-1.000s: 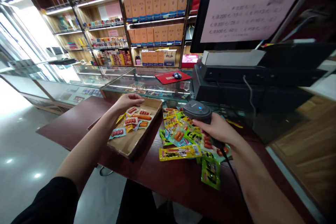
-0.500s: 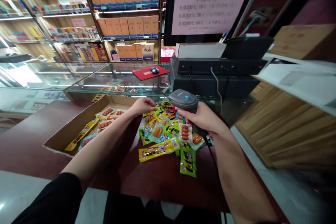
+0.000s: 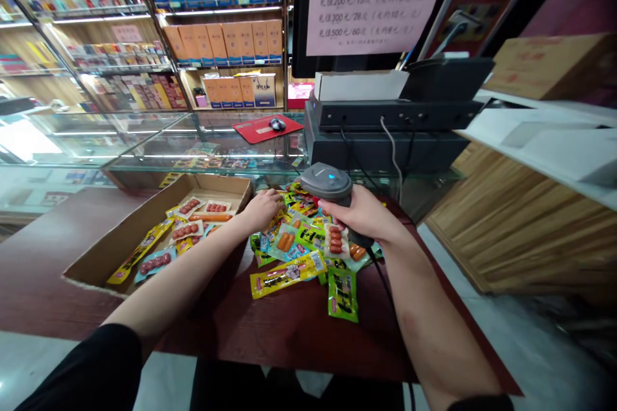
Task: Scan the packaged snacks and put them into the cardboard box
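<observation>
My right hand (image 3: 359, 212) is wrapped round the handle of a grey barcode scanner (image 3: 328, 181), which has a small blue light on top. Its head sits above a heap of snack packets (image 3: 308, 237) on the dark red table. My left hand (image 3: 264, 209) reaches to the heap's far left side. Its fingers are curled down onto the packets, and whatever they grip is hidden. At the heap's near edge lie a long yellow packet (image 3: 289, 274) and a green packet (image 3: 342, 294). A clear pack of small sausages (image 3: 336, 241) rests just below the scanner.
Left of the heap stands a shallow cardboard box (image 3: 91, 257) holding several sausage packs. Behind it is a glass counter with a red mouse pad (image 3: 245, 131) and mouse (image 3: 277, 124). A dark cash drawer (image 3: 385, 151) stands beyond the scanner. The scanner's black cable (image 3: 393, 298) hangs toward me.
My left hand's fingers have gone from a pinch over the heap to curling down onto its left side. The view has shifted slightly; my right hand still holds the scanner.
</observation>
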`<state>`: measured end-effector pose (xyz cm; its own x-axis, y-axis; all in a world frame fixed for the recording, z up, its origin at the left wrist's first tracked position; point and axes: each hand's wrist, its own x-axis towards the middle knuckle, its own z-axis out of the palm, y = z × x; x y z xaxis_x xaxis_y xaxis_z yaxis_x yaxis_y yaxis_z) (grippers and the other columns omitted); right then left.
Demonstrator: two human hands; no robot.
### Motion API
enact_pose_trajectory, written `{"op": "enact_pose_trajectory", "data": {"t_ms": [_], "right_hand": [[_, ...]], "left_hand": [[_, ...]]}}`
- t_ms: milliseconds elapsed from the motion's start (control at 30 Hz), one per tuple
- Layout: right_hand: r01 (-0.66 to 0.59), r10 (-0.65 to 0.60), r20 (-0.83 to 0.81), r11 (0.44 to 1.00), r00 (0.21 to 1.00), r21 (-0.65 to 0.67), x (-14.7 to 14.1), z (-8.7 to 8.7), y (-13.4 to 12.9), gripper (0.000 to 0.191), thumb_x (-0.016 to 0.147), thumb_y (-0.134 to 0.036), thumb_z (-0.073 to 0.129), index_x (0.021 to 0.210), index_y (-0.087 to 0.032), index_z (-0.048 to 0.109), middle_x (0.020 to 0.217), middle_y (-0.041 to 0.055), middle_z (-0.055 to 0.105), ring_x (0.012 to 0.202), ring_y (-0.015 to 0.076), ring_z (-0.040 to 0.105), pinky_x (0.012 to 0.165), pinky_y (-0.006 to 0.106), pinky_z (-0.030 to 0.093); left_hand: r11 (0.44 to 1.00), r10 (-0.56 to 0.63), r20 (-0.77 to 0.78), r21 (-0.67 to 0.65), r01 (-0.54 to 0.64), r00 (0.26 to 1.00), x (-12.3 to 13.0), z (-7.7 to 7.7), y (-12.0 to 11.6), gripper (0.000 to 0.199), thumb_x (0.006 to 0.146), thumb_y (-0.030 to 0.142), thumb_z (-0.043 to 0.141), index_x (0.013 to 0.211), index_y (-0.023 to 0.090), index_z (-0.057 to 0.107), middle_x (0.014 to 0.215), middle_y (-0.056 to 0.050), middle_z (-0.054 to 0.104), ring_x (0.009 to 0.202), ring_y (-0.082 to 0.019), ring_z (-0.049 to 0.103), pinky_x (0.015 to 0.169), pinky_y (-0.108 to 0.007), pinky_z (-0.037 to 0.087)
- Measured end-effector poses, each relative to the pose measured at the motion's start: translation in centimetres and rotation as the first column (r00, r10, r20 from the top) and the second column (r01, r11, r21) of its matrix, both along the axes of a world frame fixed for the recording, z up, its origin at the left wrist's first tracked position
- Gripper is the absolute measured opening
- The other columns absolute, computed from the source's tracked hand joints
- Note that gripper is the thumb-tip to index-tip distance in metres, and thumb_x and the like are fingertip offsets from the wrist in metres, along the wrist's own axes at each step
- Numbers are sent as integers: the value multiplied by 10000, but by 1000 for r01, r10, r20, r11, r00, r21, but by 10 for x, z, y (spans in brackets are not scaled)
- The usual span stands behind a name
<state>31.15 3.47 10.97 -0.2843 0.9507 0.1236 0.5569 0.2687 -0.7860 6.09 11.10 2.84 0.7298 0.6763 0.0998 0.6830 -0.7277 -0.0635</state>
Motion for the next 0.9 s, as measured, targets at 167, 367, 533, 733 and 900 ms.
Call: {"op": "enact_pose_trajectory", "data": {"t_ms": [167,367,533,733,900], "right_hand": [[2,-4,23,997,1000,74,-1,2,1,266,812,-436,625,892,-189,684,586,39,665,566,219,640,595,367,523],[-17,20,-18,984,1000,175,-5,-3,5,355,787,-377,664,1090,-193,688,1056,84,729,1027,278,653,917,430,496],[-57,52,43,990,998,130,-8,-10,9,340,796,-376,657,1069,-178,699,1012,84,739,1022,273,656,937,429,489],[-52,47,51,994,998,98,-13,-7,5,314,797,-376,647,1032,-178,710,871,75,748,928,278,680,832,406,535],[-84,81,31,992,996,90,-17,-6,3,300,791,-349,655,1028,-175,714,829,67,745,895,268,687,804,386,546]], "left_hand": [[1000,16,-14,23,-16,1000,-3,2,2,250,810,112,501,992,168,664,1021,-130,656,1099,-259,504,877,-363,400],[998,65,20,-25,-65,998,-14,11,2,198,760,97,521,910,171,626,935,-100,661,968,-236,580,813,-325,429],[985,120,179,-146,-95,976,-25,22,-3,164,699,96,563,836,179,598,886,-61,645,821,-195,599,719,-283,442],[826,503,573,-539,-165,647,-35,23,2,219,678,250,722,853,171,617,731,-3,629,683,-149,607,656,-264,500],[544,795,571,-820,179,204,-33,33,2,276,644,217,791,782,146,562,789,-34,659,722,-164,657,660,-334,587]]}}
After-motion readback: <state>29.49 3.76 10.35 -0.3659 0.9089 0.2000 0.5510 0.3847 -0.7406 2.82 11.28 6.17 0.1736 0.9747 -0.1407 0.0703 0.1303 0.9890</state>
